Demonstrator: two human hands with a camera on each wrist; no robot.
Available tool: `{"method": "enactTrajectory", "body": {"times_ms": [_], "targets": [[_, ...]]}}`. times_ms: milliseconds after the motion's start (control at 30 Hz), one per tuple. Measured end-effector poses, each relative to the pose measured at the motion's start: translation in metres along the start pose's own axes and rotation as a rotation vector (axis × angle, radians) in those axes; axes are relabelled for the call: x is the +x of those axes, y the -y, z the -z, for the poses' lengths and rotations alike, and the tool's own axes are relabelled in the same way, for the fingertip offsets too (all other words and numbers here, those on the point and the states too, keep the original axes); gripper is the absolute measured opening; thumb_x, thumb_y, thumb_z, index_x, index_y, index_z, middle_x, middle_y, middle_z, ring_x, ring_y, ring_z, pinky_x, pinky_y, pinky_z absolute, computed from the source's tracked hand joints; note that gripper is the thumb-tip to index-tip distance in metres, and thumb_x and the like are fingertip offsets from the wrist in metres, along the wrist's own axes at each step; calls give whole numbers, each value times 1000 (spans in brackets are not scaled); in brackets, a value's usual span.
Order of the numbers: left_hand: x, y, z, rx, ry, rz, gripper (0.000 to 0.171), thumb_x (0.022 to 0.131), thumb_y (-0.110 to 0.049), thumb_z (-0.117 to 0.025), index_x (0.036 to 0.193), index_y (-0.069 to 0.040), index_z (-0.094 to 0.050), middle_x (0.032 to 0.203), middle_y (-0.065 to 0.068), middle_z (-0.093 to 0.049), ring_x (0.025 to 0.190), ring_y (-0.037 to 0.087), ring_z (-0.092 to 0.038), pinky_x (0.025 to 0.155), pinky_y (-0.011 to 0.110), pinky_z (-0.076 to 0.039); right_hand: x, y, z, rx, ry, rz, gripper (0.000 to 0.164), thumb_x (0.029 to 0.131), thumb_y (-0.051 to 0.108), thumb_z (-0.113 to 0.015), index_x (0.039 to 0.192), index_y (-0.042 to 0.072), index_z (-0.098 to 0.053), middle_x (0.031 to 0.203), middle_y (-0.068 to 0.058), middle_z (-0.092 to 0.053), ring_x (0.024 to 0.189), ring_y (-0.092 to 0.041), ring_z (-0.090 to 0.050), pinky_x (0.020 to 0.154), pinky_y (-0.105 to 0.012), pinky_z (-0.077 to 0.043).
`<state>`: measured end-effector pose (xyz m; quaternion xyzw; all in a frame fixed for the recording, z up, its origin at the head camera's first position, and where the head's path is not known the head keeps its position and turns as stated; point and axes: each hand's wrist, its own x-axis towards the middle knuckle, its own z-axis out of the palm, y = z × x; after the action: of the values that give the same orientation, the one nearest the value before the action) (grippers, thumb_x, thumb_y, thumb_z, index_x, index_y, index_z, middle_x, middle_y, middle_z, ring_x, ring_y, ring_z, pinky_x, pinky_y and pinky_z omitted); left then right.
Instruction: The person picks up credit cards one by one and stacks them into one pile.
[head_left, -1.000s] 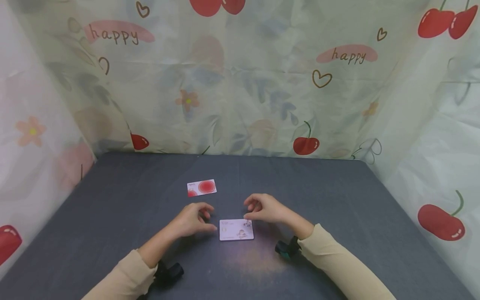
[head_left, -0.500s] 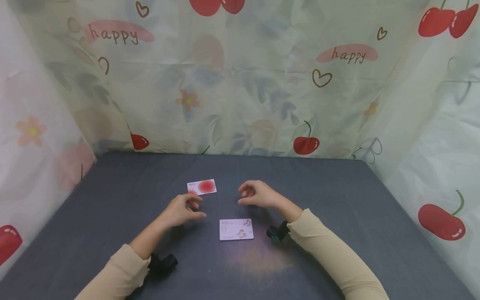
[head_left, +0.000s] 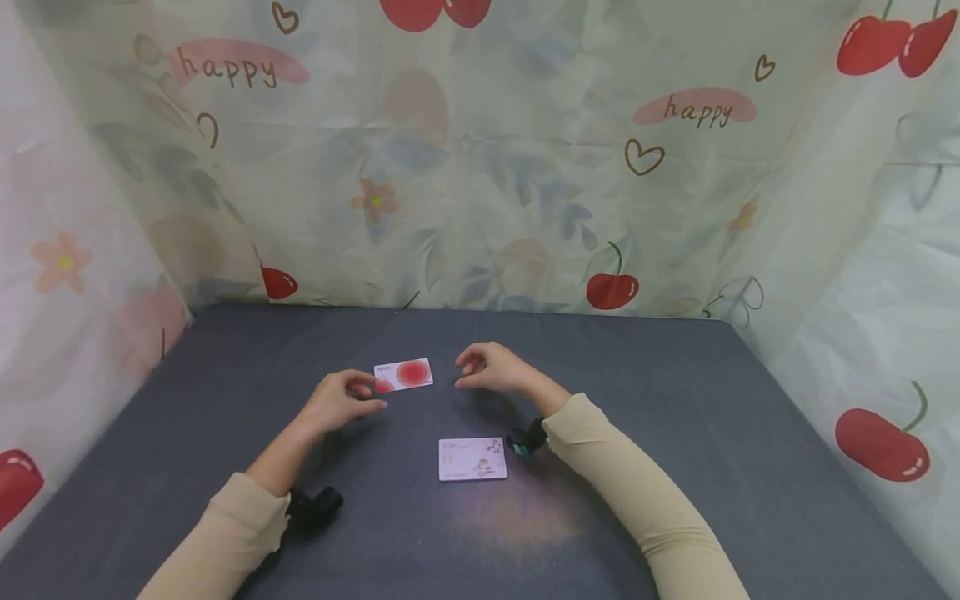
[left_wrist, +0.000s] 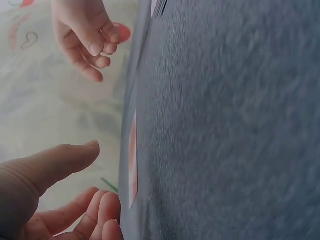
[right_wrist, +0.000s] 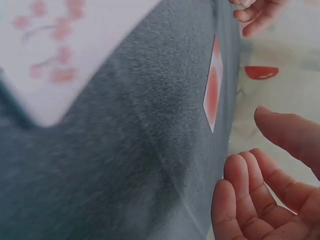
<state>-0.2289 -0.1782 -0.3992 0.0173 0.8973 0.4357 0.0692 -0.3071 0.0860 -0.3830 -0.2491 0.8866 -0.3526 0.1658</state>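
Observation:
A white card with red circles [head_left: 411,374] lies flat on the dark table, toward the back. Just left of it is my left hand [head_left: 337,402], fingers loosely bent and thumb apart, with nothing in its grasp. My right hand [head_left: 495,367] hovers on the card's right side, thumb and fingers parted and holding nothing. Nearer the front lies a pale pink stack of cards [head_left: 472,459], its top card printed "VIP" with a floral pattern. In the right wrist view, a corner of that stack [right_wrist: 60,65] looms close, with the red-circled card [right_wrist: 213,87] beyond my fingers.
Dark cloth covers the table [head_left: 637,392]. A cherry-printed curtain [head_left: 480,167] stands along the back edge, and similar sheets hang at both sides. Black wrist cameras [head_left: 318,507] sit under the forearms.
Both hands have moved away from the VIP card stack, forward and to the left, and now flank the red-circled card. The cards themselves have stayed in place.

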Motion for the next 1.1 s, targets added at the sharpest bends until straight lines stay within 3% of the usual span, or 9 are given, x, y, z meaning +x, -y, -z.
{"method": "enactTrajectory", "body": {"times_ms": [400,600,767,1000,1033,1100], "targets": [[17,10,3,14,-28,32,50,80,-19,-71,120,6,-55,104,22,-59,87,24,-54,66,24,-42,26,11,-8,-8,-7,-27,40,78,15,-74,113,-1,-61,97,-11,-65,82,-12,-57,71,-18,-45],[24,9,4,35,-29,81,50,81,-20,-71,121,5,-54,108,23,-59,89,27,-55,71,28,-46,36,18,-15,-10,-1,-32,38,79,13,-73,113,-1,-62,96,-11,-65,78,-10,-54,69,-16,-44],[26,10,5,39,-21,91,52,81,-20,-70,123,5,-53,111,24,-58,94,29,-54,76,32,-47,50,17,-23,-19,7,-69,38,77,14,-74,111,2,-63,93,-11,-64,80,-15,-57,73,-22,-48],[31,11,7,48,6,61,55,80,-17,-71,125,7,-51,110,25,-58,93,29,-55,77,34,-46,121,-62,-49,8,16,-44,43,67,25,-83,105,16,-65,81,1,-62,67,-13,-58,62,-25,-49],[32,10,7,52,9,67,56,80,-17,-72,126,7,-50,110,25,-58,93,29,-55,77,34,-46,127,-67,-51,6,24,-80,45,68,25,-82,109,17,-64,85,0,-63,69,-14,-60,64,-27,-50],[34,10,6,60,15,82,56,80,-18,-72,126,6,-50,110,25,-59,93,29,-55,77,34,-47,136,-76,-57,-3,8,-73,46,67,24,-83,108,16,-64,82,0,-62,66,-14,-59,60,-27,-49]]}}
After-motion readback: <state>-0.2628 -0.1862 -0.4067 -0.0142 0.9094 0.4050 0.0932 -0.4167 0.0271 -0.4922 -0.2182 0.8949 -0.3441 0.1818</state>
